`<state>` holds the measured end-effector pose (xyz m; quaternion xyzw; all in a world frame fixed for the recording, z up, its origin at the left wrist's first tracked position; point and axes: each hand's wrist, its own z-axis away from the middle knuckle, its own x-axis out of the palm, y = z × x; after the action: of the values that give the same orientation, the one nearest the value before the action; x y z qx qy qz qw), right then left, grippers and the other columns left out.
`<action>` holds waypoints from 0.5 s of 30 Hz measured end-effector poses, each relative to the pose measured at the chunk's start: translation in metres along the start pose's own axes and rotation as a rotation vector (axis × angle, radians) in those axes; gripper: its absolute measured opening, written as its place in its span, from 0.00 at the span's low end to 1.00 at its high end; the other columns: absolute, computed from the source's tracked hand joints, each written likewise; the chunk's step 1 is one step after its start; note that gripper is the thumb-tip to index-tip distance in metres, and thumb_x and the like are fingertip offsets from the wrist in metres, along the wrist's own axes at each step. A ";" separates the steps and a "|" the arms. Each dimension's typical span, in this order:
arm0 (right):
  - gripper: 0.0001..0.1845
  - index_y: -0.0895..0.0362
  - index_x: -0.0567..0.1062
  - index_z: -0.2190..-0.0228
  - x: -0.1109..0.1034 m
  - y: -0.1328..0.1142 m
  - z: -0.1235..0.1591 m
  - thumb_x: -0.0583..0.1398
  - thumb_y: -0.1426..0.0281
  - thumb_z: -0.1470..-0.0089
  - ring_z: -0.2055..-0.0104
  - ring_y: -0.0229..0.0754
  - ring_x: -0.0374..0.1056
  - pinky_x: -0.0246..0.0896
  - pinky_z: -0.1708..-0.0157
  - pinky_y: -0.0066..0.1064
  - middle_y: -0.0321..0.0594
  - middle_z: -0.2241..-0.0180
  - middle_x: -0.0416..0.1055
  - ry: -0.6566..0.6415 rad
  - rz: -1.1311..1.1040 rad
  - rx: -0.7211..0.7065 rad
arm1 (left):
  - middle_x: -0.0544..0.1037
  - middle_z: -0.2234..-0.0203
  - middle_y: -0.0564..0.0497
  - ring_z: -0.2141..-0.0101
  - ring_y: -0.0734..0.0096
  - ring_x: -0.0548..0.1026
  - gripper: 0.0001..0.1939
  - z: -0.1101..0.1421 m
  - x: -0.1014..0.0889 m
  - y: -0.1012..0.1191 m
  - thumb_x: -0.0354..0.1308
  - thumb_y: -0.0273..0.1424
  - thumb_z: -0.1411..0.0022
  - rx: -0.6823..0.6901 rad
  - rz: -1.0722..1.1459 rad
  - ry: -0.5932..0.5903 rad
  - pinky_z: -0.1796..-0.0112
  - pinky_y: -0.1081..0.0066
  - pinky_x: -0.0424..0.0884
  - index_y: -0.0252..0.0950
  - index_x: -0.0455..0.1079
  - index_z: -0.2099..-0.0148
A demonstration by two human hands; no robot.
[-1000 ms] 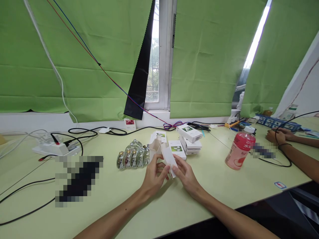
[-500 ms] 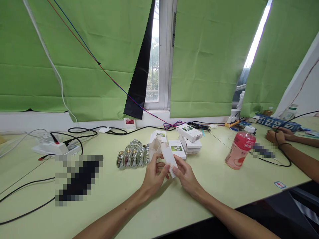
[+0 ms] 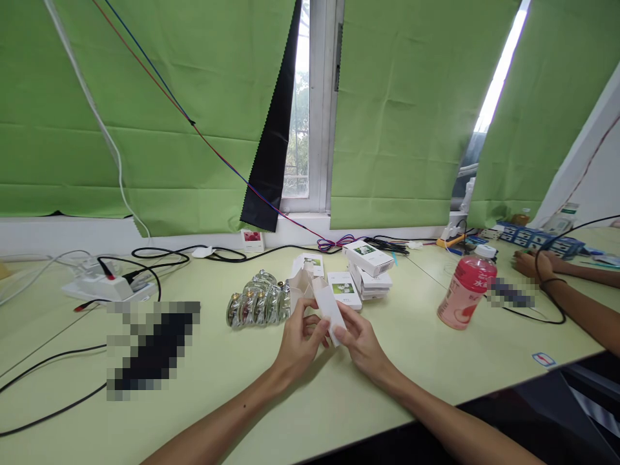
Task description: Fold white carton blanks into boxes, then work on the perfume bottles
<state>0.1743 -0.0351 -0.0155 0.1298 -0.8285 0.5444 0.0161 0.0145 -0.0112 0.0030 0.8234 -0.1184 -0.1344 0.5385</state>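
Note:
Between my two hands is a small white cardboard box point(image 3: 329, 303) with its end flaps open, held tilted above the table. My left hand point(image 3: 303, 337) grips its left side, fingers curled behind it and thumb in front. My right hand point(image 3: 359, 336) pinches the lower right edge with thumb and fingers. Just left of the box lies a row of round metal items in clear plastic wrap point(image 3: 259, 303); their kind is unclear. Behind my right hand a flat white box with a green picture point(image 3: 345, 290) rests on the table, near a stack of similar boxes point(image 3: 372, 284).
A pink drink bottle point(image 3: 467, 287) stands to the right. Farther right, another person's hands point(image 3: 535, 265) rest on the table near a black cable. At left are a white power strip point(image 3: 109, 284), cables and a pixelated dark object point(image 3: 157, 349). Green curtains point(image 3: 411, 116) hang behind.
Almost nothing differs; my hands keep the same hold on the box. The other person's hands at the right have shifted slightly.

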 end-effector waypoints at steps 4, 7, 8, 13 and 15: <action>0.32 0.52 0.70 0.41 0.000 0.001 0.000 0.66 0.57 0.44 0.41 0.54 0.67 0.64 0.42 0.47 0.47 0.42 0.70 -0.003 0.000 0.002 | 0.75 0.61 0.50 0.72 0.71 0.77 0.18 0.000 0.000 -0.001 0.56 0.46 0.34 0.002 0.010 0.001 0.73 0.70 0.75 0.38 0.59 0.53; 0.33 0.52 0.70 0.41 -0.001 0.002 0.000 0.67 0.56 0.45 0.41 0.54 0.68 0.65 0.43 0.47 0.48 0.43 0.71 -0.002 -0.001 0.003 | 0.76 0.63 0.50 0.72 0.71 0.77 0.18 0.000 0.000 -0.002 0.56 0.46 0.34 -0.001 0.013 -0.003 0.73 0.69 0.75 0.38 0.59 0.52; 0.33 0.53 0.70 0.41 -0.001 0.002 0.000 0.67 0.56 0.46 0.41 0.54 0.68 0.65 0.43 0.47 0.48 0.43 0.71 -0.002 -0.002 0.002 | 0.76 0.63 0.50 0.73 0.71 0.77 0.18 0.000 0.000 -0.003 0.56 0.46 0.34 -0.002 0.010 -0.003 0.73 0.69 0.75 0.38 0.59 0.52; 0.33 0.53 0.70 0.41 -0.001 0.002 0.000 0.67 0.55 0.45 0.40 0.55 0.67 0.66 0.43 0.47 0.48 0.42 0.70 -0.005 0.012 0.006 | 0.76 0.63 0.51 0.73 0.71 0.77 0.19 0.000 0.000 -0.002 0.56 0.47 0.35 -0.003 0.002 0.006 0.73 0.69 0.75 0.38 0.59 0.53; 0.34 0.53 0.69 0.40 -0.001 0.002 0.000 0.66 0.56 0.45 0.40 0.55 0.66 0.66 0.43 0.47 0.47 0.41 0.69 -0.012 0.011 0.004 | 0.77 0.64 0.51 0.74 0.72 0.77 0.19 0.000 0.000 -0.002 0.56 0.46 0.35 -0.004 0.000 0.005 0.73 0.69 0.75 0.38 0.59 0.53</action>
<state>0.1745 -0.0348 -0.0173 0.1289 -0.8281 0.5455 0.0078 0.0142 -0.0108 0.0013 0.8227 -0.1169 -0.1328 0.5403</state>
